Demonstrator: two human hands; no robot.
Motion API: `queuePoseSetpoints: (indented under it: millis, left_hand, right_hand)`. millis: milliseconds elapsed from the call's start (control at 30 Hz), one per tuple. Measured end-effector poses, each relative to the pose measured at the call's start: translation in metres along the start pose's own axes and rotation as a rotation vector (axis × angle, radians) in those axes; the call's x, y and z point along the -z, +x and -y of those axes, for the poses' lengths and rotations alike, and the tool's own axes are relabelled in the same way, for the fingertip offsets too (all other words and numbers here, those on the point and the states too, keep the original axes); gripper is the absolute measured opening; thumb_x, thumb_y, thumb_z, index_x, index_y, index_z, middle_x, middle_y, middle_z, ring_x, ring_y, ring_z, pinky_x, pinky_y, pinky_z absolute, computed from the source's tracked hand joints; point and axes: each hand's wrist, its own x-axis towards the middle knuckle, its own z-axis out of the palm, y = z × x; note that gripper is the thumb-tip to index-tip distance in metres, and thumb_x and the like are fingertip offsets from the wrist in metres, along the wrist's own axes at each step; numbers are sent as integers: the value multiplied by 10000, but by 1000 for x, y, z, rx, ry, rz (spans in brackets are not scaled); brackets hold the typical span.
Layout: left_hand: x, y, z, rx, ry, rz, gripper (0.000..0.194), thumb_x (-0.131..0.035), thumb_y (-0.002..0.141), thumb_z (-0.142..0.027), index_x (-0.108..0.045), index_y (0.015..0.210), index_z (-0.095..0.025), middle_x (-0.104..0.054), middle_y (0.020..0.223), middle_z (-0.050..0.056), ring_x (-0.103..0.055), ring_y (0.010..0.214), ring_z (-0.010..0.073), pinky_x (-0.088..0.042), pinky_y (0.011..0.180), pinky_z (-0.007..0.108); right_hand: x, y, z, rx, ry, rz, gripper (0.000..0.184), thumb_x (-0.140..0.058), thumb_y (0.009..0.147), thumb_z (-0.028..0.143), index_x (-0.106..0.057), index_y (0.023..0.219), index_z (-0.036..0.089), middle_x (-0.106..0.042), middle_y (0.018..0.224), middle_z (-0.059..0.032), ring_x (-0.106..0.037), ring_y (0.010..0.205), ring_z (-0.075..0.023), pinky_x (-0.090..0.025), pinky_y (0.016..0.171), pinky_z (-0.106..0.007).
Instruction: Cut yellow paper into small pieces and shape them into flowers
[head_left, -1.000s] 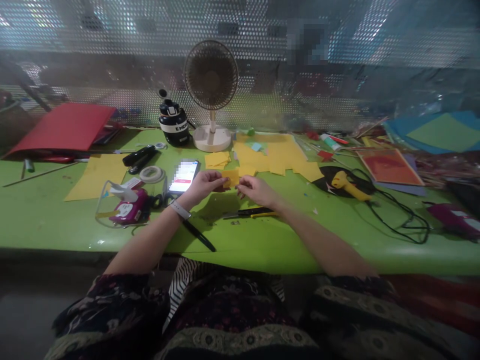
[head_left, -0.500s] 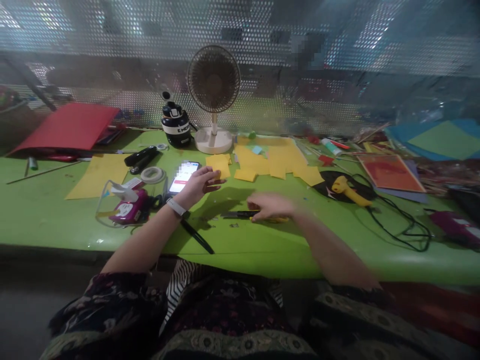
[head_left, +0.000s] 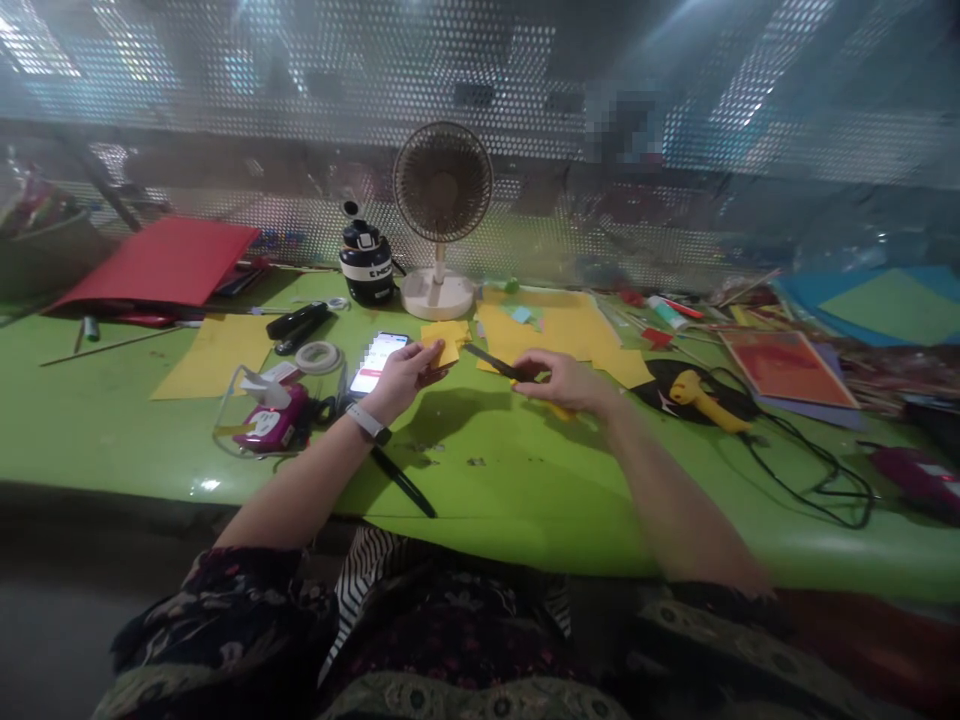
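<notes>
Between the thumb and fingers of my left hand (head_left: 409, 378) is a small piece of yellow paper (head_left: 444, 347). My right hand (head_left: 564, 382) is closed around a pair of scissors (head_left: 491, 360) with dark blades and yellow handles, partly hidden by the fingers. The blades point left toward the paper, with the tips close to its right edge; whether they touch I cannot tell. A lit phone (head_left: 380, 362) lies just left of my left hand. More yellow paper sheets (head_left: 574, 322) lie beyond my right hand.
A fan (head_left: 437, 296) and a dark bottle (head_left: 366, 272) stand at the back. A white tape roll (head_left: 318, 357), a purple power adapter (head_left: 274, 420) and a black pen (head_left: 405, 482) lie left. At right are a yellow glue gun (head_left: 705, 400) and its cable (head_left: 795, 480).
My right hand has lifted the scissors off the table and brought them up toward the yellow paper. My left hand has closed its fingers on the paper. The view has shifted slightly.
</notes>
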Motion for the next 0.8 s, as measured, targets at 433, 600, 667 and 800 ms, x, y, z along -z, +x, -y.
queuePoseSetpoints:
  millis: [433,600,667,800]
  left_hand:
    - [0,-1,1,-7,44,10,376,-856,662,-378,-634,823,-120,-671,821,32,-688,750,121,-606,719,252]
    - [0,-2,1,-19,67,30,393,-860,649,-399,-620,794,-123,-673,811,31,-690,756,126,-605,726,253]
    - [1,-2,2,-24,84,35,388,-856,655,-400,-609,780,-127,-670,796,26,-688,744,122,-605,746,264]
    - [1,-3,2,-29,113,45,377,-851,663,-395,-612,783,-129,-691,850,39,-702,765,139,-606,753,288]
  right_hand:
    - [4,-3,1,124,-206,-146,253,-646,772,342,-683,980,204,-702,996,-76,-652,892,-231,-517,788,-372]
    - [4,-4,0,111,-200,-128,265,-659,769,350,-684,985,199,-703,990,-75,-651,861,-219,-518,784,-365]
    - [4,-4,2,101,-211,-116,260,-656,773,350,-685,980,195,-705,989,-79,-653,856,-219,-517,791,-367]
    - [4,-6,9,88,-255,-83,249,-646,784,342,-691,984,201,-707,1014,-85,-657,884,-230,-512,809,-370]
